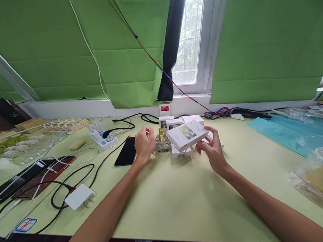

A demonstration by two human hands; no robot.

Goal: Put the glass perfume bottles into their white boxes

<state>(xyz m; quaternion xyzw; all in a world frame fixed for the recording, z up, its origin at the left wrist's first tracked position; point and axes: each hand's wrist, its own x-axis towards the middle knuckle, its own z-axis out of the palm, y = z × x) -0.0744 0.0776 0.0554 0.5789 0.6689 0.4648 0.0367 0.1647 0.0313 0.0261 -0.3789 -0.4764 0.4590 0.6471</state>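
Observation:
My right hand grips a white box by its right end, thumb below and fingers on top. The box is tilted and raised above other white boxes, with a picture of white flowers on its face. My left hand is closed, its fingers curled, just left of a clear glass perfume bottle with a gold top. Whatever those fingers hold, if anything, is hidden. Under and behind the raised box, several similar boxes are grouped on the table.
A black phone lies left of my left hand. Farther left are a power strip, a white charger, loose cables and egg trays. At right lie blue sheets and a plastic bag. A small box stands by the wall.

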